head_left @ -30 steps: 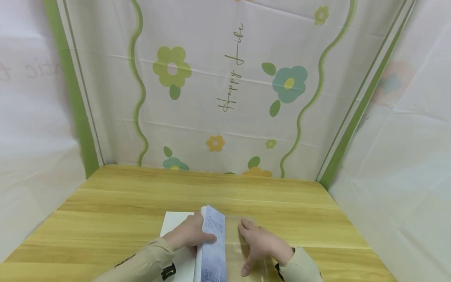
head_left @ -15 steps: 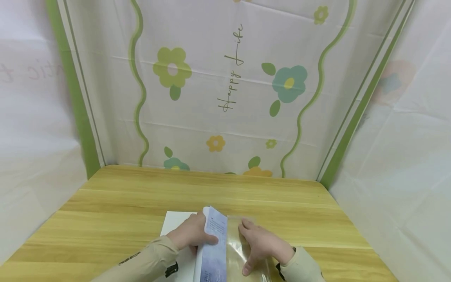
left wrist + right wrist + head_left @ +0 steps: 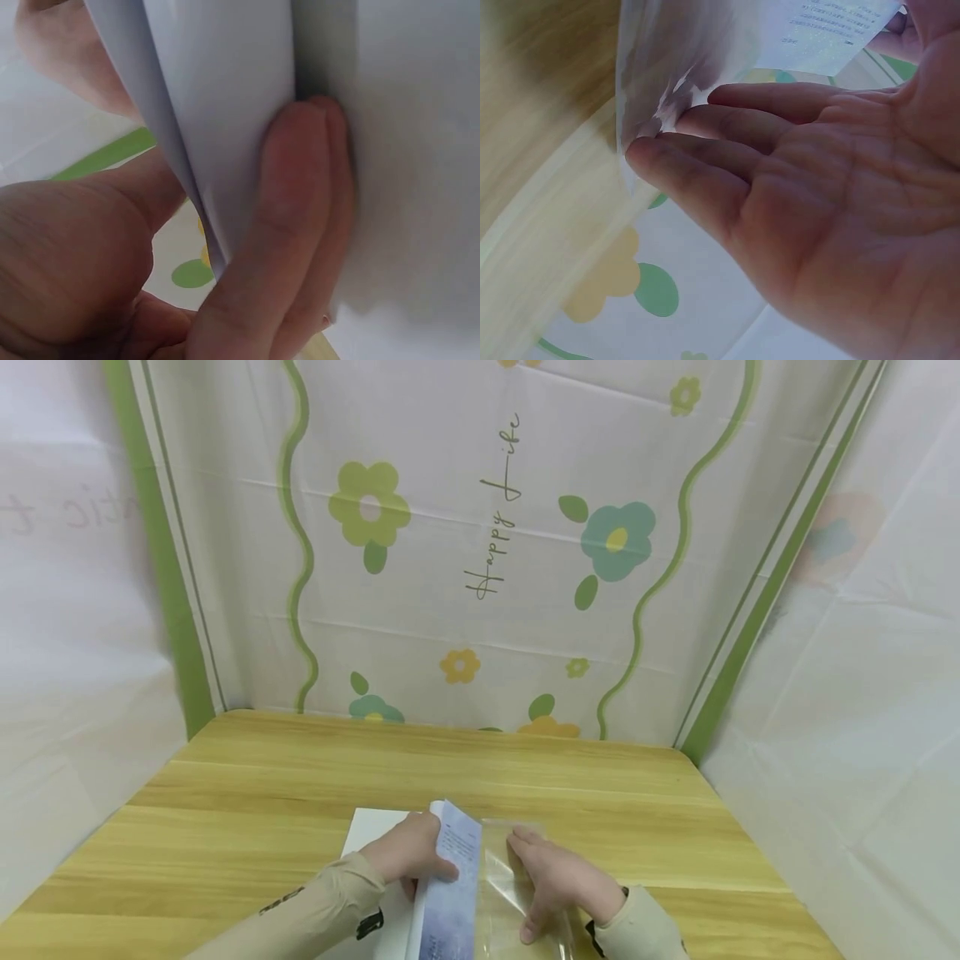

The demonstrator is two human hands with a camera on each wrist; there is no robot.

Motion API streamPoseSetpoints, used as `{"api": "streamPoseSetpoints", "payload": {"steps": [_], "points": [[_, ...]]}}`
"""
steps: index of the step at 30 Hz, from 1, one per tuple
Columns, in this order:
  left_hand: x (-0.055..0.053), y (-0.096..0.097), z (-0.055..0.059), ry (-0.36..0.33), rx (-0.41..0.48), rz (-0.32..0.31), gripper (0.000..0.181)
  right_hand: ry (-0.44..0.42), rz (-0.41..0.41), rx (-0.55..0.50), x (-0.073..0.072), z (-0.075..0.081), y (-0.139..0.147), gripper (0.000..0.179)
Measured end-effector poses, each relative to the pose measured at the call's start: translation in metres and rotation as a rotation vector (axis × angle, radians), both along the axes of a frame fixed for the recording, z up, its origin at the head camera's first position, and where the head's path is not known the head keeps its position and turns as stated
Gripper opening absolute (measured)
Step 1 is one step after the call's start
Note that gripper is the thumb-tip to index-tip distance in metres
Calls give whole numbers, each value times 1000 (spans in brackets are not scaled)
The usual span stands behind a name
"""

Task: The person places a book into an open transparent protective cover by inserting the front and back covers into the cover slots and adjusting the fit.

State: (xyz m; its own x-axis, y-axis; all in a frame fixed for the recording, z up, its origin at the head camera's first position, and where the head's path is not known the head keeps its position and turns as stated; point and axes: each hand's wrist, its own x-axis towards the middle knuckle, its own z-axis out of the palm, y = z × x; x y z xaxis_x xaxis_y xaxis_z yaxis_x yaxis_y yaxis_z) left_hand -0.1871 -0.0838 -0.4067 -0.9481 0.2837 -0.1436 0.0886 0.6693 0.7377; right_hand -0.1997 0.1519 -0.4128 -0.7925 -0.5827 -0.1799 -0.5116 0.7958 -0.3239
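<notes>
A book with a bluish-purple printed cover (image 3: 453, 893) stands partly raised in the head view, its white part (image 3: 372, 822) lying flat on the left. My left hand (image 3: 405, 852) grips the raised part, thumb on the printed face and fingers behind it. In the left wrist view, those fingers (image 3: 296, 180) lie against the white sheets (image 3: 225, 75). To the right of the book lies a clear plastic film (image 3: 498, 868), glossy with reflections. My right hand (image 3: 562, 885) rests on it, fingers extended. The right wrist view shows the fingertips (image 3: 649, 154) touching the film (image 3: 652, 82).
Underneath is a wooden table (image 3: 300, 768) with light grain. A white curtain (image 3: 435, 568) printed with flowers and lettering hangs behind its far edge. Plain whitish sheets (image 3: 847, 710) close off both sides.
The raised part of the book has shifted slightly left with my left hand. Brighter reflections now show on the film. My right hand stays nearly in place.
</notes>
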Motion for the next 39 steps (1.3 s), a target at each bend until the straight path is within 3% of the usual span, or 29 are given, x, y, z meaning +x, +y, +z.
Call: {"api": "streamPoseSetpoints", "payload": {"steps": [16, 25, 39], "points": [[0, 5, 0, 13, -45, -2, 28, -53, -5, -55, -3, -2, 3, 125], [4, 8, 2, 72, -113, -8, 30, -88, 18, -30, -1, 0, 3, 120], [-1, 12, -7, 52, -47, -24, 33, -45, 53, -12, 3, -1, -1, 117]]}}
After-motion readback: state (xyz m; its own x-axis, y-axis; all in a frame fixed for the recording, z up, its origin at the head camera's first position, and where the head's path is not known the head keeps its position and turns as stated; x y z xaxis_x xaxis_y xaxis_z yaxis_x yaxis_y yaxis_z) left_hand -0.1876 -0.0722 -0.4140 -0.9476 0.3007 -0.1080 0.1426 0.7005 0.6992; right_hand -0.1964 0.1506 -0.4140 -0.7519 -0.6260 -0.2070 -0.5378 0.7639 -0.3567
